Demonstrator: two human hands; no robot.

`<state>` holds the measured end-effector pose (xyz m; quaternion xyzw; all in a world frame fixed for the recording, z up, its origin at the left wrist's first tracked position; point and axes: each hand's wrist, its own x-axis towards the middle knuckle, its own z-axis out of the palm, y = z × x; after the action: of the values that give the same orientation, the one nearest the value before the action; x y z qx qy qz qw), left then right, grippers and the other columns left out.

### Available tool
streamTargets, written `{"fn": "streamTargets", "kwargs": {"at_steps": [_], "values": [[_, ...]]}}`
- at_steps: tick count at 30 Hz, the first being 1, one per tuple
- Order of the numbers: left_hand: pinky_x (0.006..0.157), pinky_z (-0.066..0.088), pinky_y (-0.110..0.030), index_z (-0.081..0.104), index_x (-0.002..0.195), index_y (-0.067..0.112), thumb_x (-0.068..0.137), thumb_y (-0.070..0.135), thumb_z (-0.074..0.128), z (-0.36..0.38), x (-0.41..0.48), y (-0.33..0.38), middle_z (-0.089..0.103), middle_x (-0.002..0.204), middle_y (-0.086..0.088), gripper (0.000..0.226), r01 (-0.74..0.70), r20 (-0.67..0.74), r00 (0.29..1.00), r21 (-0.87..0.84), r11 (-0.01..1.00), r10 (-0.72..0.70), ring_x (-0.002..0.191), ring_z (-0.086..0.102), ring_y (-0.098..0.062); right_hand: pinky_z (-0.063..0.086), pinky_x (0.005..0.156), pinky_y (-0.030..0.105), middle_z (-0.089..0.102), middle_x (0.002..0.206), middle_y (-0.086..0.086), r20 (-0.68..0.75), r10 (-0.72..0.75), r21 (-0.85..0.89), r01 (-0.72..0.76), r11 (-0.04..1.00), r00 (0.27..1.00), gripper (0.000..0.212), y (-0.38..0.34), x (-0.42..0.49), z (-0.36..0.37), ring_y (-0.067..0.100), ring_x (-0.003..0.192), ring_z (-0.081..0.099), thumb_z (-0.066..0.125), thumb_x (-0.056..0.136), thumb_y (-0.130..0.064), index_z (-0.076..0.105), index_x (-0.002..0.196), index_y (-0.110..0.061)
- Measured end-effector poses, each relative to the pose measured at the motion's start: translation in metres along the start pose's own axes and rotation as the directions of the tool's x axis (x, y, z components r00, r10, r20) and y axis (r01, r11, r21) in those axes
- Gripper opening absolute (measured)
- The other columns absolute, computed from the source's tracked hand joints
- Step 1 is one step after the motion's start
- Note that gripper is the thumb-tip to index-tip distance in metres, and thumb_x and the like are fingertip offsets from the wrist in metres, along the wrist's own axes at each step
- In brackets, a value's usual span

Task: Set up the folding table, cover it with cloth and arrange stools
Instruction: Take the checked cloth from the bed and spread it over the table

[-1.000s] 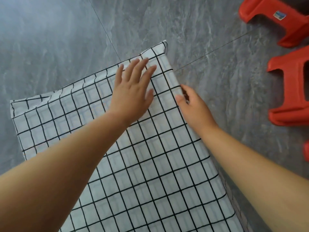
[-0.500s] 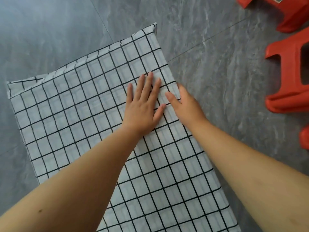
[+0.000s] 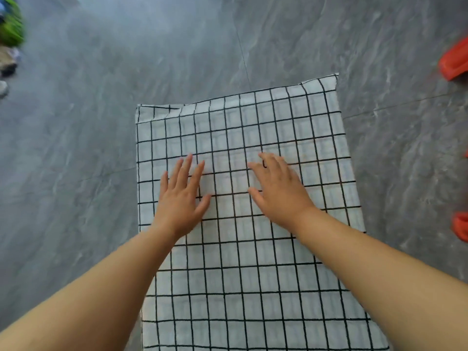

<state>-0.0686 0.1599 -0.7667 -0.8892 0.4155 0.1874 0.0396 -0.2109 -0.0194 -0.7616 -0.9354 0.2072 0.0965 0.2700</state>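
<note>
Both palms flat on the checked cloth, smoothing it over the table.

The checked cloth (image 3: 253,249) covers the whole table top, its long axis running from 6 to 12 o'clock. The left hand (image 3: 181,198) and right hand (image 3: 278,192) lie on it side by side, fingers spread, pinching nothing. The red stools (image 3: 454,64) wait on the grey floor (image 3: 101,148) at 2 to 4 o'clock, so I judge the right hand is nearer to them.

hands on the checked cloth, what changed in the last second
The left hand slid back from the far corner toward the middle of the cloth. The right hand left the cloth's right edge and now lies flat beside it, apart. The cloth stays spread; red stools remain on the right.
</note>
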Motion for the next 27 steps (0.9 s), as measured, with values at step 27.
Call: {"fn": "streamTargets", "kwargs": {"at_steps": [27], "values": [[0.116,0.019,-0.038,-0.005,0.149,0.033,0.096,0.041,0.042,0.037,0.048,-0.173,-0.001,0.158,0.013,0.071,-0.003,-0.019,1.0,-0.795,0.607,-0.02,0.144,0.002,-0.004,0.028,0.098,0.04,0.05,0.128,0.002,-0.042,-0.144,-0.306,0.125,0.944,0.989,0.052,-0.181,0.237,0.072,0.027,0.12,0.042,0.04,0.089,-0.038,0.04,0.139,-0.024]]}}
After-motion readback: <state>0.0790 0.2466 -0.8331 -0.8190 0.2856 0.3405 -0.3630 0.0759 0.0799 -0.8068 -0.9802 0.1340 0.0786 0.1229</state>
